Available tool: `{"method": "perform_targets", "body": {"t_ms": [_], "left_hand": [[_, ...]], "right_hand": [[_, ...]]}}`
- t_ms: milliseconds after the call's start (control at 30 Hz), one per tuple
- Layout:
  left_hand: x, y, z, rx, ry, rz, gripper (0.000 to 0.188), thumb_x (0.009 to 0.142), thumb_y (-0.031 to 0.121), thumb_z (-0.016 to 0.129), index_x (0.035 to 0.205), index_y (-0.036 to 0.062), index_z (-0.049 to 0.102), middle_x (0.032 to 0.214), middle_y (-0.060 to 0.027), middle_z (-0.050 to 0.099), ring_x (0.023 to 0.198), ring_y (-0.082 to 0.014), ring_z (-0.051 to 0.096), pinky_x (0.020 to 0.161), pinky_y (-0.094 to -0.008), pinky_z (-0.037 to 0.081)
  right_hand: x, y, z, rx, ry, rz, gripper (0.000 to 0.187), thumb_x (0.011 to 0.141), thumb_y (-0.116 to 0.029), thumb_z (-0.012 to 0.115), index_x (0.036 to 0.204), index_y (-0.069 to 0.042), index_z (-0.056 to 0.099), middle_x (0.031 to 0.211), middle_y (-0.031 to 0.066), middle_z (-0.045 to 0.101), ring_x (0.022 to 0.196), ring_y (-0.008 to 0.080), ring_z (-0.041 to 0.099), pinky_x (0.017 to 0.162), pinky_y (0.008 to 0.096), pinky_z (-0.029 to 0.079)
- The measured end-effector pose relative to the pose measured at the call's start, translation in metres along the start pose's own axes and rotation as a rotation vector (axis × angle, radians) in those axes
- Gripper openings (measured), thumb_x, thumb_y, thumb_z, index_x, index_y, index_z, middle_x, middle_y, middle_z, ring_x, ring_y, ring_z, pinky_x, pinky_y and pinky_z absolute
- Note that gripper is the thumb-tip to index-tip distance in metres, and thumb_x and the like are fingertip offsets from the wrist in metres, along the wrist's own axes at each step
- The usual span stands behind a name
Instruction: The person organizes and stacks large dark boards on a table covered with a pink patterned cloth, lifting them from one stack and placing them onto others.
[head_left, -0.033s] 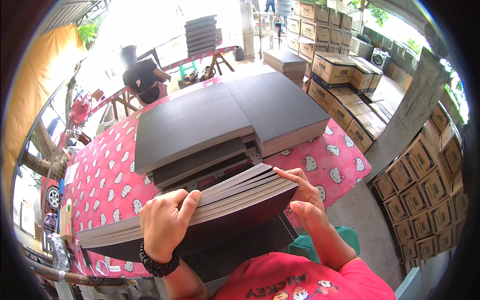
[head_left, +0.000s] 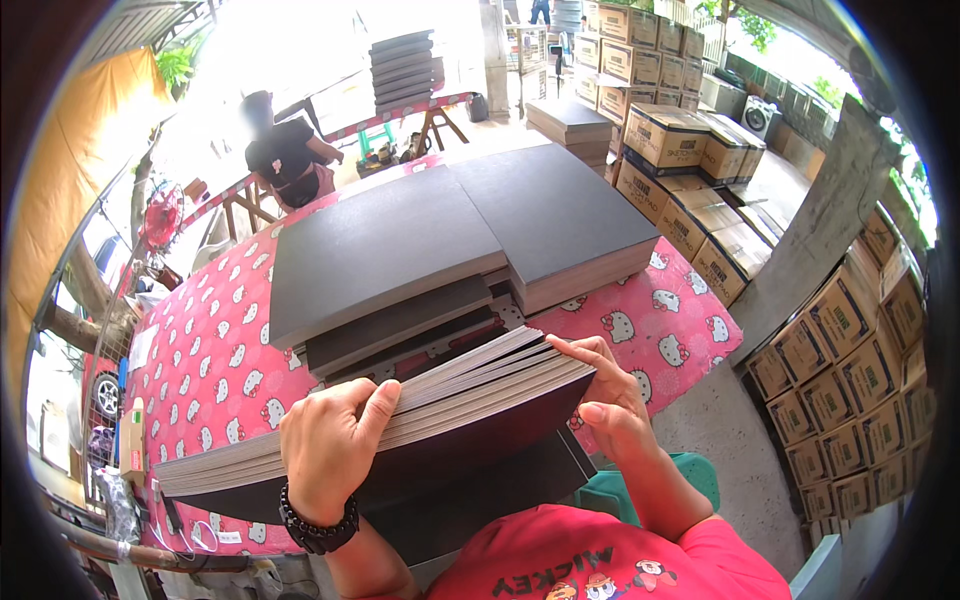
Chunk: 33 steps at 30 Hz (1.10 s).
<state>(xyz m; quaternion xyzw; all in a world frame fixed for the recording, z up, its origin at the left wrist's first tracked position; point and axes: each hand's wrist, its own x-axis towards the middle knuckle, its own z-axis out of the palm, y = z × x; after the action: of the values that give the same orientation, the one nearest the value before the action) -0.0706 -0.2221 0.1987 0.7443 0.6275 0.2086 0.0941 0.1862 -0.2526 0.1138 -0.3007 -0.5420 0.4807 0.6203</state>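
Note:
A thick stack of black boards [head_left: 480,425] with pale edges is tilted up on its side at the near edge of the table. Over its top edge, left of the middle, my left hand [head_left: 335,440] is closed, the thumb lying along the edges. A dark beaded bracelet [head_left: 318,520] circles that wrist. My right hand [head_left: 612,400] grips the stack's right corner, where the boards fan slightly apart with dark gaps between them. Below, another black board [head_left: 500,495] lies against my front, partly hidden. Just beyond are large flat piles of black boards [head_left: 385,250], [head_left: 560,220].
A pink patterned cloth [head_left: 210,390] covers the table. Cartons [head_left: 850,370] are stacked on the right, with more cartons [head_left: 665,135] behind. A green plastic chair [head_left: 690,475] stands by my right side. Far left, a person [head_left: 285,150] is near another table beside a red fan [head_left: 162,215].

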Motion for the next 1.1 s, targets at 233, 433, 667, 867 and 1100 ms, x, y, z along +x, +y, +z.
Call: {"method": "perform_targets", "body": {"t_ms": [233,433,667,867,1100], "left_hand": [[-0.001,-0.002,0.003,-0.019,0.03,0.022,0.052,0.088,0.049,0.049,0.064,0.0032,0.056,0.052,-0.0152,0.046,0.051,-0.0348,0.048,0.05,-0.04,0.035],[-0.001,0.001,0.0,0.011,0.013,-0.015,0.046,0.088,0.045,0.05,0.067,0.0056,0.061,0.056,-0.0139,0.054,0.057,-0.0351,0.055,0.053,-0.0409,0.04],[-0.005,0.002,0.001,-0.014,0.035,-0.015,0.044,0.089,0.043,0.05,0.067,0.0065,0.062,0.057,-0.0134,0.055,0.057,-0.0348,0.055,0.052,-0.0411,0.04],[-0.006,0.002,0.0,-0.016,0.005,0.002,0.045,0.089,0.043,0.05,0.066,0.0057,0.061,0.057,-0.0135,0.055,0.056,-0.0344,0.054,0.051,-0.0406,0.04],[-0.006,0.003,0.0,-0.019,0.008,-0.014,0.047,0.089,0.044,0.05,0.064,0.0063,0.061,0.056,-0.0126,0.054,0.055,-0.0339,0.054,0.051,-0.0401,0.039]], "right_hand": [[-0.001,-0.002,0.001,-0.02,0.006,-0.009,0.067,0.073,-0.03,0.066,0.128,0.004,0.047,0.116,0.0093,0.043,0.115,0.0184,0.035,0.102,0.0308,0.022],[0.005,-0.014,-0.003,-0.454,-0.058,-0.166,0.059,0.071,-0.023,0.069,0.12,0.003,0.049,0.114,0.01,0.044,0.113,0.0193,0.039,0.1,0.0317,0.027],[0.002,0.003,0.0,0.085,-0.012,0.036,0.065,0.076,-0.032,0.067,0.127,0.002,0.044,0.113,0.0103,0.045,0.109,0.0176,0.042,0.099,0.0305,0.029],[0.009,-0.003,-0.004,-0.035,-0.086,0.012,0.08,0.076,-0.039,0.067,0.136,0.004,0.039,0.112,0.0089,0.043,0.11,0.0179,0.04,0.099,0.0286,0.026],[0.007,-0.004,-0.002,-0.076,-0.037,0.057,0.088,0.069,-0.046,0.07,0.132,0.009,0.042,0.113,0.0069,0.042,0.112,0.0167,0.044,0.097,0.0289,0.034]]}}
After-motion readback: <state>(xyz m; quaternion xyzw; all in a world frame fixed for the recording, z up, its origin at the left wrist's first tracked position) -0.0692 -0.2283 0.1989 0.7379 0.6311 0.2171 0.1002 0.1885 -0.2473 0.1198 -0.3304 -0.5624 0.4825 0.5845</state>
